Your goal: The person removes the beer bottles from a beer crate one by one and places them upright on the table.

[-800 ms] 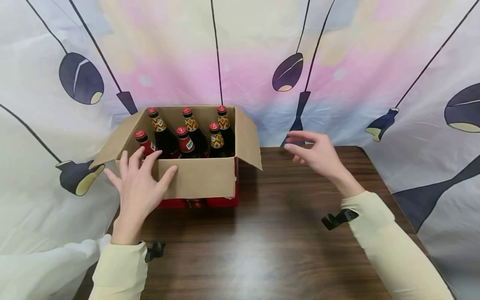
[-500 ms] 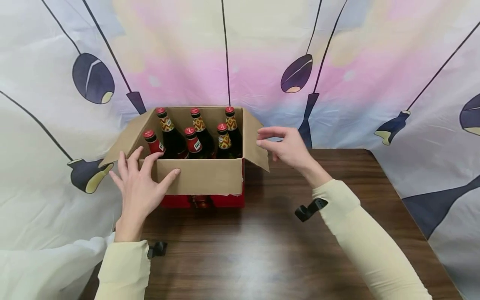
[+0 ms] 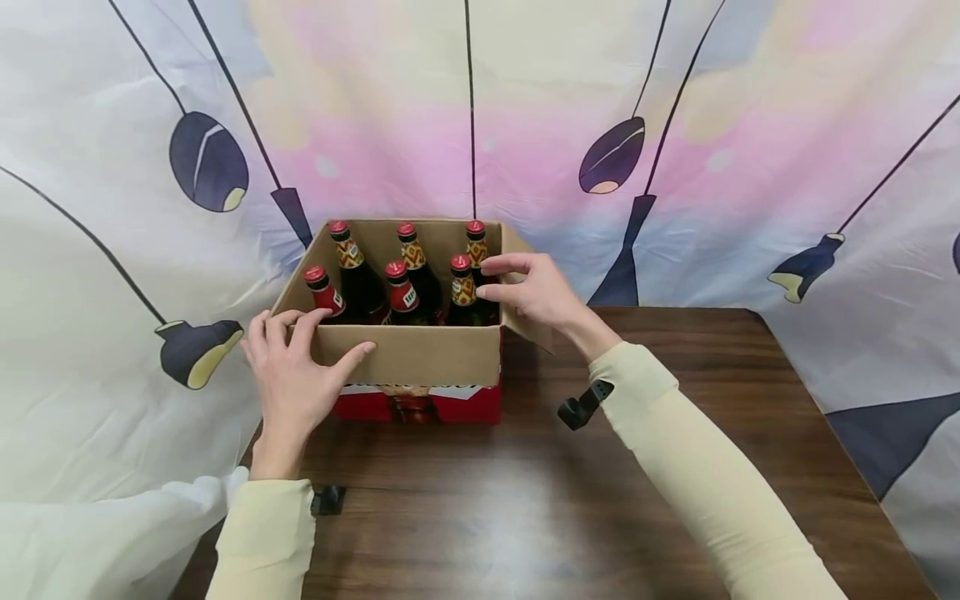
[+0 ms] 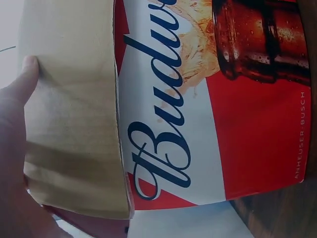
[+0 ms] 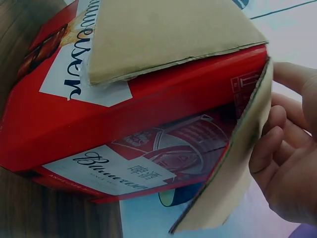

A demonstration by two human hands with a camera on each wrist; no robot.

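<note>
A red Budweiser beer carton (image 3: 457,405) with its brown top flaps folded out stands on the table, holding several dark beer bottles (image 3: 402,296) with red caps. My left hand (image 3: 296,375) holds its front left corner, fingers bent over the rim and thumb on the front flap (image 4: 74,109). Over the right side flap (image 5: 242,158) is my right hand (image 3: 543,292). Its thumb and index finger are apart, their tips right by the neck of the front right bottle (image 3: 462,287). In the right wrist view, lower fingers of that hand lie against the flap's edge.
The dark wooden table (image 3: 480,517) runs in front and to the right of the carton. A printed curtain (image 3: 390,108) hangs close behind it and along both sides. A black wrist camera (image 3: 581,406) sits at my right sleeve.
My right hand has moved left, from beyond the carton to over its right flap and the bottle necks. The left hand's fingers have bent further over the corner. The view has shifted slightly.
</note>
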